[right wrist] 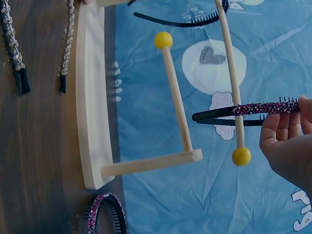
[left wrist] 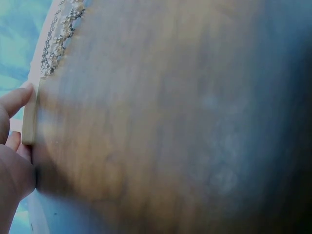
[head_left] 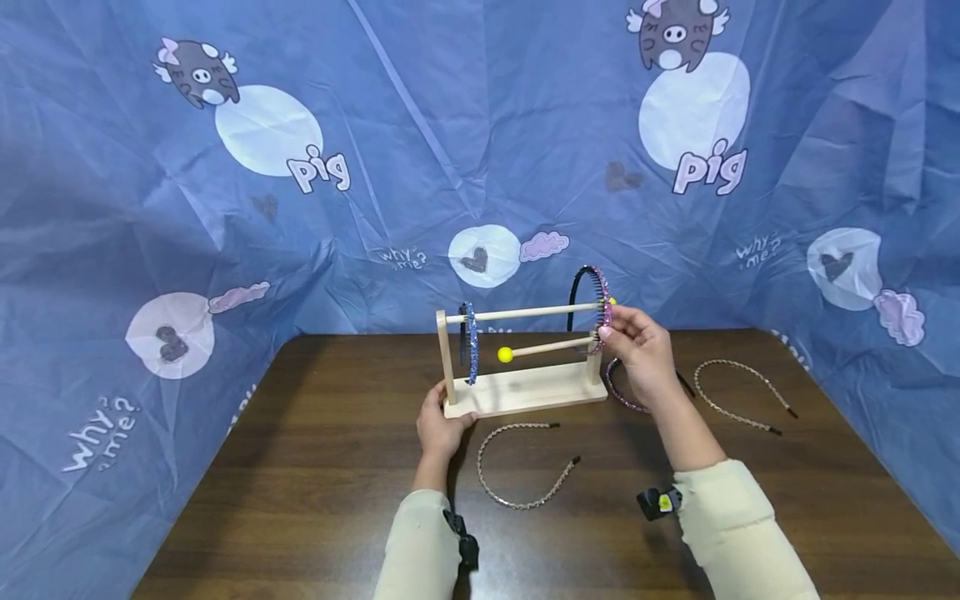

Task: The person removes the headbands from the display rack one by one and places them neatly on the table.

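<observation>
A wooden headband stand [head_left: 525, 393] with two dowels tipped by yellow balls stands on the table. My left hand [head_left: 440, 423] grips the left end of its base, thumb in front; the left wrist view shows thumb and fingers on either side of the wood [left wrist: 30, 117]. My right hand [head_left: 643, 352] pinches a pink glittery toothed headband [head_left: 603, 287] at the right end of the upper dowel [head_left: 532, 313]. In the right wrist view that headband [right wrist: 263, 108] straddles the dowel just inside its yellow ball [right wrist: 241, 156]. A blue glittery headband [head_left: 473, 343] hangs at the upper dowel's left end.
One beaded headband [head_left: 519, 506] lies in front of the stand, another [head_left: 738, 364] at the right. A second pink headband [right wrist: 105, 197] lies by the stand's right end, partly behind my right hand in the head view. Blue patterned cloth [head_left: 390, 208] hangs behind the brown table [head_left: 300, 500].
</observation>
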